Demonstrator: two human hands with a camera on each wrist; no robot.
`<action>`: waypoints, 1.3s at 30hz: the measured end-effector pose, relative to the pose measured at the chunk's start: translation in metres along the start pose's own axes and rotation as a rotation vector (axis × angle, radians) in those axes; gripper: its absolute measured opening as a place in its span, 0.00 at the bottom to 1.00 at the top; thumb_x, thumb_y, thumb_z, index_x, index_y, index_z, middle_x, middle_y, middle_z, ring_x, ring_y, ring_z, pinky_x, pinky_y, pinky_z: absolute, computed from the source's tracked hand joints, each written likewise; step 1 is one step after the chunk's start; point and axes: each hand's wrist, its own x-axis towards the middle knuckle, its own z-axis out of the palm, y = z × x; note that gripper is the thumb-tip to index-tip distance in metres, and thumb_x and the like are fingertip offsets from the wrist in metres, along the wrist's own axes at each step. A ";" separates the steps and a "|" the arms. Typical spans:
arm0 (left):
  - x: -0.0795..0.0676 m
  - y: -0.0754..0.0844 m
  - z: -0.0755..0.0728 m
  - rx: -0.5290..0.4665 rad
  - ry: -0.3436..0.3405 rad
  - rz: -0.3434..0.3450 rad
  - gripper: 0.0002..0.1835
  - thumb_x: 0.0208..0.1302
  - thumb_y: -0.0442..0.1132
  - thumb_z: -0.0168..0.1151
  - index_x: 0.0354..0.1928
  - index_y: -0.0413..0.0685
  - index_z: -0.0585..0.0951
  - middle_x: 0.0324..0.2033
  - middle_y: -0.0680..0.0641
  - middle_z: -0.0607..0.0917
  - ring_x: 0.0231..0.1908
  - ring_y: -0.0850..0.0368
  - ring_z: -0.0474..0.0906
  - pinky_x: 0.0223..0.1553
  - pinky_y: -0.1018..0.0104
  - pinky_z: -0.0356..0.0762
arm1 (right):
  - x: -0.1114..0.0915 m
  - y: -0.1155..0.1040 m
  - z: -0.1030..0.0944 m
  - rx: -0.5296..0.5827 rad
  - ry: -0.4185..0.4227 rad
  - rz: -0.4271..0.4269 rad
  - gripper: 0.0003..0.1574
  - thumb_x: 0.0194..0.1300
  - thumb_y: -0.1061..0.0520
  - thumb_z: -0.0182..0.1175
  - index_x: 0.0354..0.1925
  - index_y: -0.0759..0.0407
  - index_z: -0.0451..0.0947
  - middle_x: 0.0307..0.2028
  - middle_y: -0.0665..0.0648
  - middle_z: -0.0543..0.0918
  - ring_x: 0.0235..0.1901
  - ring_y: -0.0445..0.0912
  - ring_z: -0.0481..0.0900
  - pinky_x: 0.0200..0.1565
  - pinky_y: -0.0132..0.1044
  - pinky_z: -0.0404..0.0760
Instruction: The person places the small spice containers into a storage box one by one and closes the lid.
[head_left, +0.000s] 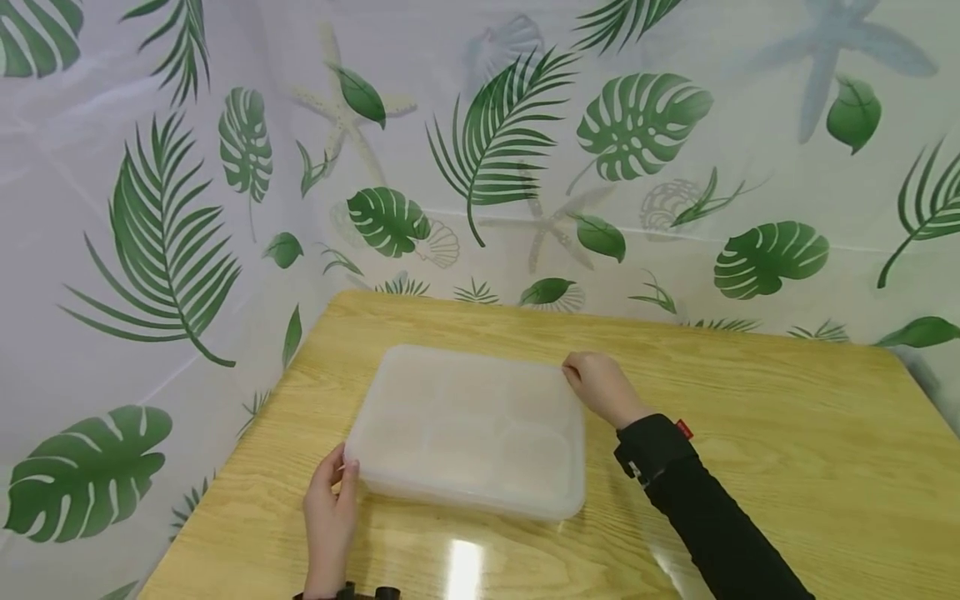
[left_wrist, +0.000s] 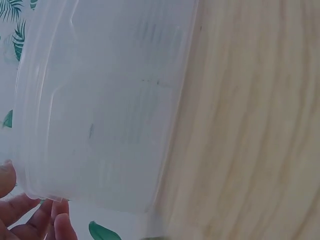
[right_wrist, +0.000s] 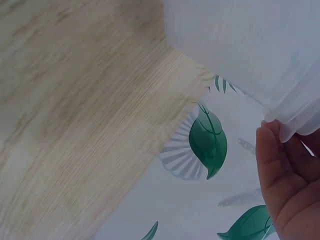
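Note:
A translucent white plastic storage box (head_left: 465, 500) stands on the table with its lid (head_left: 465, 417) on top; outlines of several compartments show faintly through the lid. At the front left corner my left hand (head_left: 330, 504) grips the rim, thumb above and fingers round the outer side. In the left wrist view, the fingers (left_wrist: 37, 222) curl at the rim's corner beside the box's long wall (left_wrist: 110, 115). My right hand (head_left: 603, 387) pinches the lid's edge at the back right corner. The right wrist view has its fingertips (right_wrist: 270, 131) against that edge; whether the lid has come loose there I cannot tell.
The wood-grain table (head_left: 787, 442) extends well to the right of the box. Behind and to the left hangs a white cloth (head_left: 525, 250) printed with green leaves, starfish and shells. The table's left edge lies near the box.

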 end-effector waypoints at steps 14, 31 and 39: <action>-0.002 -0.005 0.002 0.010 0.120 0.039 0.17 0.64 0.36 0.51 0.52 0.34 0.73 0.45 0.39 0.75 0.40 0.48 0.71 0.27 0.73 0.72 | -0.007 -0.007 0.001 -0.068 0.038 -0.037 0.05 0.58 0.64 0.58 0.29 0.65 0.79 0.25 0.58 0.79 0.25 0.47 0.76 0.29 0.37 0.77; -0.004 -0.008 0.008 -0.028 0.261 0.131 0.15 0.63 0.36 0.52 0.48 0.33 0.76 0.40 0.41 0.79 0.35 0.65 0.70 0.25 0.80 0.68 | -0.006 -0.009 0.003 -0.125 0.072 -0.088 0.04 0.58 0.63 0.58 0.29 0.64 0.77 0.19 0.55 0.77 0.17 0.42 0.72 0.22 0.34 0.73; -0.002 -0.006 0.005 -0.070 0.226 0.067 0.15 0.64 0.37 0.51 0.48 0.34 0.76 0.42 0.40 0.78 0.39 0.52 0.72 0.27 0.78 0.70 | -0.016 -0.003 -0.006 0.100 -0.074 0.106 0.14 0.61 0.56 0.55 0.39 0.66 0.76 0.32 0.60 0.79 0.31 0.50 0.75 0.32 0.41 0.75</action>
